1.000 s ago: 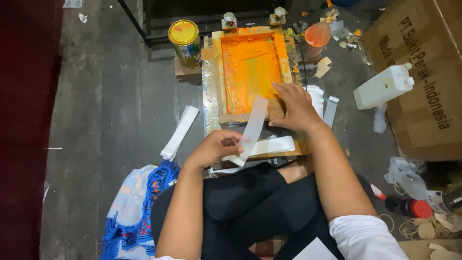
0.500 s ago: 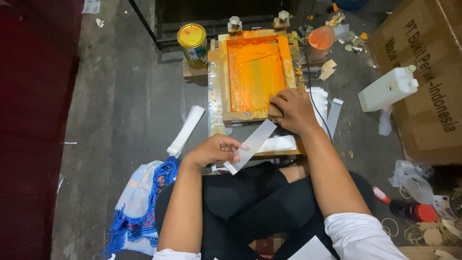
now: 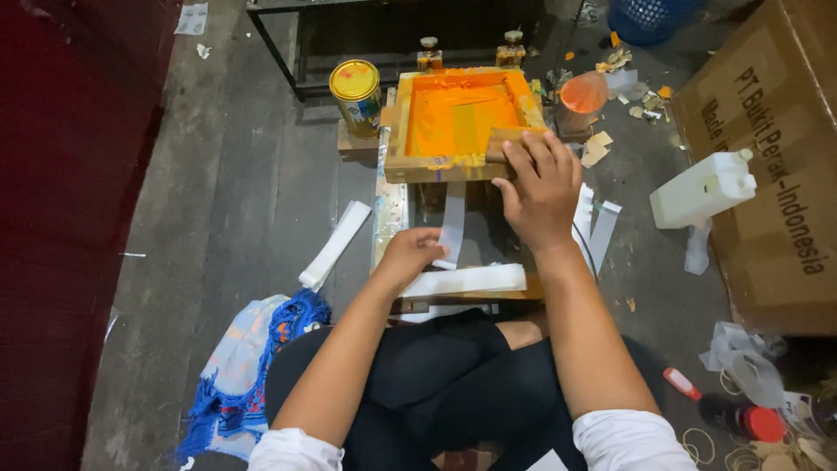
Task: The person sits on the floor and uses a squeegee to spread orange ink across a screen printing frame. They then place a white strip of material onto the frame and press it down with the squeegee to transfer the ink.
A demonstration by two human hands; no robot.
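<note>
A wooden screen-printing frame (image 3: 397, 131) with orange ink on its mesh is raised at its near edge. My right hand (image 3: 540, 187) grips the frame's near right corner. My left hand (image 3: 410, 253) pinches the near end of a white strip (image 3: 453, 218) that lies under the lifted frame on the printing board (image 3: 388, 214). A stack of white strips (image 3: 466, 279) lies across the board just in front of my left hand.
A yellow-lidded tin (image 3: 356, 94) stands left of the frame, an orange cup (image 3: 582, 98) to its right. More white strips (image 3: 336, 244) lie on the floor at left. A white jug (image 3: 702, 187) and cardboard box (image 3: 767, 157) sit right. Blue cloth (image 3: 253, 366) lies near my knee.
My right hand has lifted the frame's near edge up off the board. My left hand has laid the white strip flat under it, where before the strip was held loose above the board.
</note>
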